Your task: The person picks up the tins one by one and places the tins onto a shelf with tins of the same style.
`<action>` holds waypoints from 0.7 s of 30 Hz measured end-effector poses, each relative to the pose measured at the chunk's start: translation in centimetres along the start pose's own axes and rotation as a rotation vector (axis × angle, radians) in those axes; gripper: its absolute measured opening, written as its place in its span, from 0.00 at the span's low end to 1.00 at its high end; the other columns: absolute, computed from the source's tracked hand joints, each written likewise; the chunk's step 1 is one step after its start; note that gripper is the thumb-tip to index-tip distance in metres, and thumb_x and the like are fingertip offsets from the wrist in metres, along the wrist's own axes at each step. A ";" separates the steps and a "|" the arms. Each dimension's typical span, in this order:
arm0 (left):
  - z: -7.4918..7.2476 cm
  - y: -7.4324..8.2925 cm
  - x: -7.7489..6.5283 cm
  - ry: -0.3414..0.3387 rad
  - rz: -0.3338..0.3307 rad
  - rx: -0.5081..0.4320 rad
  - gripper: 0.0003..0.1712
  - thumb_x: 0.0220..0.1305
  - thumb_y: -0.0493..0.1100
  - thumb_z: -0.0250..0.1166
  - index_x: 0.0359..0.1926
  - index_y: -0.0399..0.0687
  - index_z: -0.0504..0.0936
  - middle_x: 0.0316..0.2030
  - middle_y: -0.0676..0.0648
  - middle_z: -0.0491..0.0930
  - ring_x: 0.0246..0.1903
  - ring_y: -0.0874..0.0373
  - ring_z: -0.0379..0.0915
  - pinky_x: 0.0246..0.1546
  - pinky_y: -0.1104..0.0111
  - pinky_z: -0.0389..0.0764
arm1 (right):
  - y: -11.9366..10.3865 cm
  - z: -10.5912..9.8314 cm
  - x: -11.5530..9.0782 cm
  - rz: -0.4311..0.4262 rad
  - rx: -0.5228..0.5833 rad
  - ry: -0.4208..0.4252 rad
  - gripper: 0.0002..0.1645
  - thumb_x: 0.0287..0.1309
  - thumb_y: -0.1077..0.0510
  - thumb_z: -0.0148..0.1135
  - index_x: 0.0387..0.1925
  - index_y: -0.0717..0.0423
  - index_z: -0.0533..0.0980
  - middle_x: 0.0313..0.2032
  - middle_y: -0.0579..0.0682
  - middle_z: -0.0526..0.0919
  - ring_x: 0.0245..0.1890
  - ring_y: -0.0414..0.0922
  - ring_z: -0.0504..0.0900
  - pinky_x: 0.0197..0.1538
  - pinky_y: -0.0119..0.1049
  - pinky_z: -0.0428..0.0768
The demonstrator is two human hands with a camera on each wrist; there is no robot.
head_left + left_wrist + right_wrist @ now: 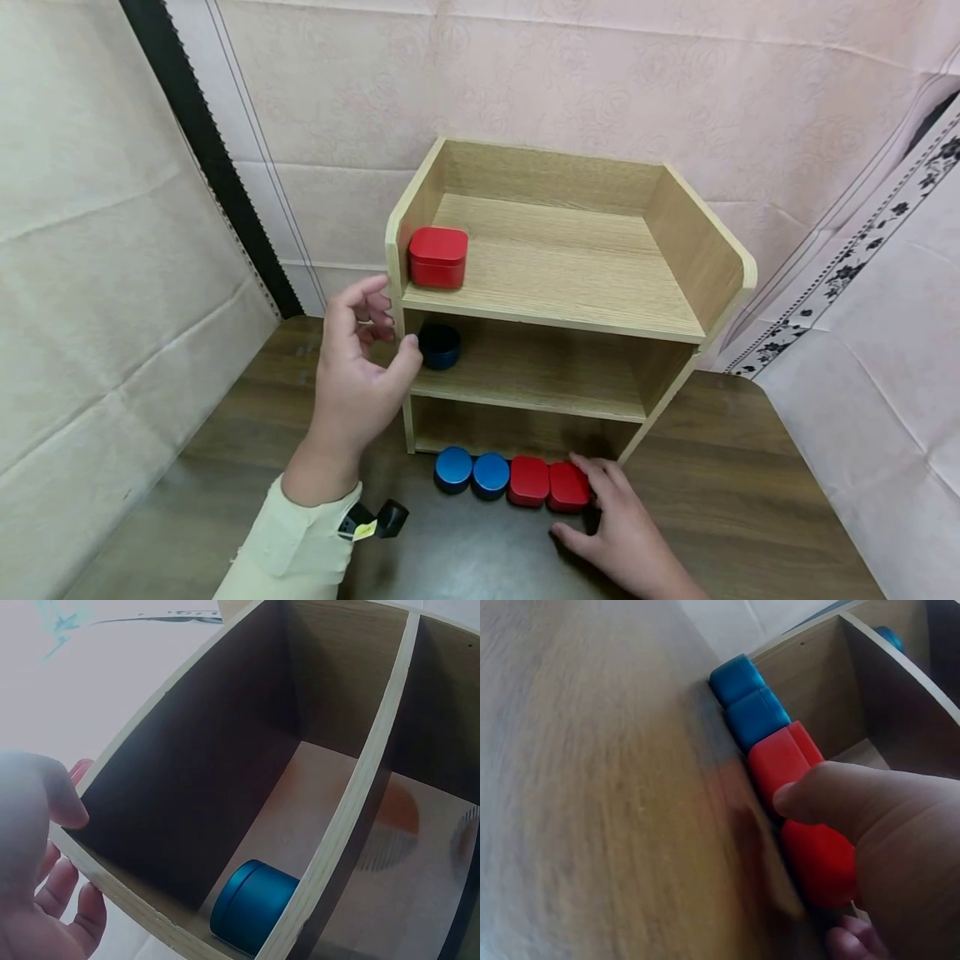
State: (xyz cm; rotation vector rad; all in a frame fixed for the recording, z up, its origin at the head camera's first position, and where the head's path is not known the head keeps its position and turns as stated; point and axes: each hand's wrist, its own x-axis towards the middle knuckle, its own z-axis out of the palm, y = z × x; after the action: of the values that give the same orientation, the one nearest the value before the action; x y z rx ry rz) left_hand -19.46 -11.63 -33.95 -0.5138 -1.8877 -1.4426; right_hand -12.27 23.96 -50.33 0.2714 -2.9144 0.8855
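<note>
My left hand (360, 358) is at the shelf unit's left side panel, its fingers loosely bent outside the panel and the thumb in front. Just right of that thumb, a round blue tin (439, 347) sits on the middle shelf, larger in the left wrist view (259, 906). My right hand (618, 529) spreads around the end of a row of lidded containers. Its index finger is at the back corner of the rightmost red box (568, 487); the thumb stands apart in front. Beside it are another red box (528, 481) and two round blue tins (491, 476).
The wooden shelf unit (540, 327) has a red lidded box (438, 258) at the left of its top tier. The row stands on a dark table (457, 558) by the bottom compartment. Pale cloth (555, 83) hangs behind and at both sides.
</note>
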 end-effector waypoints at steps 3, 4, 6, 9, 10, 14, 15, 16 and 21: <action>-0.1 -0.1 0.0 -0.006 -0.003 0.023 0.42 0.65 0.28 0.68 0.79 0.45 0.70 0.57 0.41 0.75 0.51 0.54 0.73 0.49 0.70 0.81 | 0.0 0.3 0.0 -0.007 -0.019 0.027 0.55 0.51 0.44 0.92 0.78 0.44 0.76 0.66 0.42 0.78 0.58 0.37 0.82 0.61 0.38 0.88; -0.1 -0.1 0.0 -0.008 -0.003 0.030 0.42 0.65 0.27 0.68 0.79 0.46 0.70 0.57 0.41 0.75 0.50 0.54 0.73 0.49 0.71 0.81 | 0.0 0.3 0.1 -0.008 -0.024 0.035 0.54 0.51 0.45 0.92 0.78 0.44 0.76 0.65 0.42 0.79 0.59 0.37 0.82 0.62 0.39 0.88; -0.1 -0.1 0.0 -0.014 0.001 0.039 0.43 0.65 0.26 0.67 0.80 0.47 0.70 0.57 0.41 0.75 0.50 0.55 0.73 0.49 0.71 0.81 | 0.1 0.5 0.1 -0.007 -0.026 0.047 0.53 0.51 0.47 0.92 0.77 0.44 0.77 0.64 0.42 0.79 0.57 0.37 0.82 0.61 0.39 0.87; -0.1 -0.2 0.0 -0.022 0.010 0.047 0.43 0.66 0.25 0.66 0.80 0.46 0.69 0.57 0.40 0.74 0.50 0.55 0.72 0.49 0.71 0.81 | 0.1 0.8 0.2 -0.007 -0.029 0.067 0.51 0.52 0.49 0.91 0.76 0.45 0.78 0.63 0.42 0.80 0.56 0.37 0.81 0.60 0.38 0.87; -0.1 -0.1 0.0 -0.023 0.013 0.049 0.43 0.66 0.25 0.66 0.81 0.46 0.69 0.57 0.40 0.74 0.50 0.55 0.72 0.49 0.71 0.81 | 0.2 0.9 0.3 -0.011 -0.029 0.077 0.50 0.52 0.50 0.91 0.75 0.45 0.78 0.63 0.43 0.81 0.56 0.37 0.81 0.59 0.38 0.87; 0.0 -0.2 0.0 -0.027 0.017 0.067 0.43 0.67 0.25 0.65 0.81 0.46 0.68 0.57 0.40 0.74 0.51 0.56 0.72 0.50 0.72 0.81 | 0.3 1.3 0.2 -0.039 -0.039 0.121 0.48 0.52 0.52 0.91 0.74 0.48 0.79 0.61 0.44 0.82 0.55 0.38 0.82 0.58 0.38 0.88; 0.0 -0.2 0.0 -0.028 0.019 0.072 0.43 0.67 0.25 0.65 0.81 0.46 0.68 0.58 0.40 0.75 0.51 0.57 0.72 0.50 0.71 0.81 | 0.4 1.4 0.2 -0.049 -0.041 0.132 0.48 0.52 0.53 0.91 0.73 0.49 0.79 0.60 0.44 0.82 0.55 0.38 0.82 0.58 0.38 0.88; 0.1 -0.2 0.0 -0.029 0.020 0.075 0.43 0.68 0.25 0.64 0.81 0.46 0.68 0.58 0.40 0.75 0.51 0.57 0.72 0.50 0.71 0.81 | 0.4 1.5 0.2 -0.058 -0.043 0.142 0.48 0.51 0.53 0.91 0.73 0.50 0.79 0.60 0.45 0.83 0.55 0.38 0.82 0.57 0.38 0.88; 0.0 -0.3 0.0 -0.032 0.023 0.091 0.42 0.69 0.25 0.64 0.81 0.46 0.67 0.58 0.40 0.75 0.51 0.58 0.72 0.50 0.71 0.82 | 0.5 1.8 0.2 -0.090 -0.050 0.180 0.47 0.50 0.54 0.92 0.71 0.52 0.80 0.59 0.45 0.83 0.54 0.38 0.83 0.56 0.38 0.89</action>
State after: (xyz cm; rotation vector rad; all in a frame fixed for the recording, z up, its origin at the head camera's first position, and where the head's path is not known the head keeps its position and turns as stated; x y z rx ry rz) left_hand -19.65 -11.71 -34.19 -0.5166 -1.9566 -1.3339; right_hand -12.59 23.38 -52.07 0.2994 -2.7318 0.7794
